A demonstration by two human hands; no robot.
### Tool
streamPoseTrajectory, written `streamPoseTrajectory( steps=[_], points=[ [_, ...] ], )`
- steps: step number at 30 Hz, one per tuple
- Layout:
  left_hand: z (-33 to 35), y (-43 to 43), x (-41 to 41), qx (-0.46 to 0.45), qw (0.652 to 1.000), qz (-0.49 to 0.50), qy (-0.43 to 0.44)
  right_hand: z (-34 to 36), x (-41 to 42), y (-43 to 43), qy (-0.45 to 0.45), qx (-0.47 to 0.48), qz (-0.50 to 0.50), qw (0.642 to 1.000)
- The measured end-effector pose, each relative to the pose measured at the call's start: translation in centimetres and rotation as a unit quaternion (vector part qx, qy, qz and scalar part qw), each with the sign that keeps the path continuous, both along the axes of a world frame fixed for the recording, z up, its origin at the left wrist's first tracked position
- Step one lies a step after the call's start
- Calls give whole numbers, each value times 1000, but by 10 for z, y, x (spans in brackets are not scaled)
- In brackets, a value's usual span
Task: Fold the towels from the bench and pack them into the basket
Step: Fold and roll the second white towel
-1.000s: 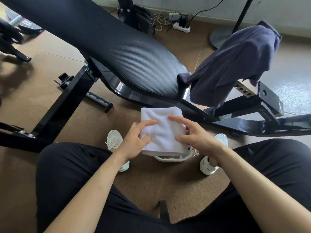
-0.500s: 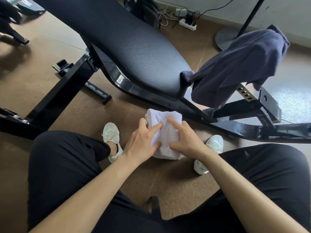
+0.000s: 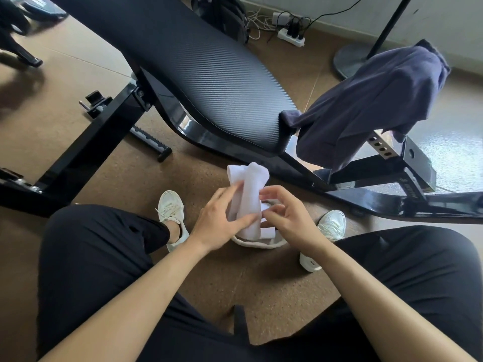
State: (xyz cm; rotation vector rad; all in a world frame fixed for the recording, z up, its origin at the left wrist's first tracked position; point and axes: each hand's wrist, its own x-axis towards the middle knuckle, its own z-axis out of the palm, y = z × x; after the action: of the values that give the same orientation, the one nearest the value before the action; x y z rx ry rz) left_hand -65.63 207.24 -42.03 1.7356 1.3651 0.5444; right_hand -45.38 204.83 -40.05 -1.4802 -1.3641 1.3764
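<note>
Gripping folded white towel [image 3: 251,194] from both sides: left hand [image 3: 222,220] wrapped round its left edge, right hand [image 3: 287,218] pinching the right edge with bent fingers. Held just above basket [image 3: 257,244], on the floor [image 3: 261,283] between the shoes [image 3: 171,207], near side of worktop [image 3: 209,74]. Judged step: packing. To do well: pinch folds tight, lower near end first, press flat before release, else likely to spring open. Left to fold: dark blue towel [image 3: 366,105] draped over worktop's right end. Lettering on frame [image 3: 407,184] too blurred to read
</note>
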Motion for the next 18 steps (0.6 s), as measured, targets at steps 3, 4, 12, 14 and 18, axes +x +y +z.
streamPoseTrajectory(
  steps=[3,4,12,14,18],
  points=[
    [-6,2,5,-48,998,12,-30,-8,0,1,-49,8,6,999],
    [-7,3,6,-65,997,14,-41,-13,1,1,-67,4,-2,998],
    [-33,16,16,-155,983,-43,-88,-47,22,8,45,-134,37,989],
    [-40,21,19,-169,979,-79,-83,-55,28,11,42,-149,45,987],
    [-77,36,35,-220,966,-121,-65,-81,38,20,2,-152,31,988]
  ],
)
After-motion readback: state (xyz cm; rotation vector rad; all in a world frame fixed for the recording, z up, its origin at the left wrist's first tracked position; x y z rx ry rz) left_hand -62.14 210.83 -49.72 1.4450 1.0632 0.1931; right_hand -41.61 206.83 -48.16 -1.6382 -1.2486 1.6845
